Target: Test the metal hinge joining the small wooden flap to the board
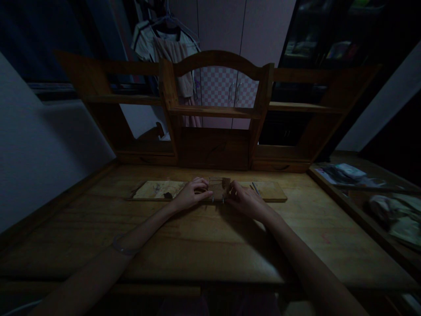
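A small brown piece [217, 188], which looks like wood or cork, is held near the middle of the desk above a long pale board [274, 191]. My left hand [190, 195] has its thumb and curled fingers closed on the left edge of the piece. On the opposite edge, my right hand [246, 200] grips with bent fingers, its fingertips partly hidden. Two small shiny metal bits [213, 199] stick out at the piece's front edge; their kind is too dark to make out. Thin metal rods [255, 188] lie on the board just right of my right hand.
The wooden desk [184, 245] carries a shelf unit [215, 113] with small drawers along its back. A dark flake [167, 195] lies on the board's left part. To the right, a lower surface holds bags and cloth [397, 215]. The room is dim.
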Demonstrator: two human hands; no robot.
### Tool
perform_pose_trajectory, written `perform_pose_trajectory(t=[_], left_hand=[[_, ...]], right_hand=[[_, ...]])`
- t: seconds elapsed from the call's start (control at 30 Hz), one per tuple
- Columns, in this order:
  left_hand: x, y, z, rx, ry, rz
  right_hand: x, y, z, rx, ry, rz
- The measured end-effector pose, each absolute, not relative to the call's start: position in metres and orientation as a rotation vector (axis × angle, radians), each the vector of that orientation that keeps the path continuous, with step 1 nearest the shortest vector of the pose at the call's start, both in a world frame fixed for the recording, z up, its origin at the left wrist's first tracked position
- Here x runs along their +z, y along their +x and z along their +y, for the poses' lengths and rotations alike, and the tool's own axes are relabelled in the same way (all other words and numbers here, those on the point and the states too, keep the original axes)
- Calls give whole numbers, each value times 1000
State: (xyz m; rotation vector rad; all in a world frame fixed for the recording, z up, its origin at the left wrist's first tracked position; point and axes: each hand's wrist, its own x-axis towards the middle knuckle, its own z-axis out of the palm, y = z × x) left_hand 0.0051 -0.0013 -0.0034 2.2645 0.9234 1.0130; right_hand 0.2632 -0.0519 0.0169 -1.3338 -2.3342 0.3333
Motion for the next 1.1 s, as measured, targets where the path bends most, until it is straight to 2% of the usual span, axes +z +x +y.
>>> perform_pose_trajectory(t=[1.1], left_hand=[[0, 6, -3, 991, 2248, 925]], right_hand=[[16, 264, -53, 317, -1329, -2351]])
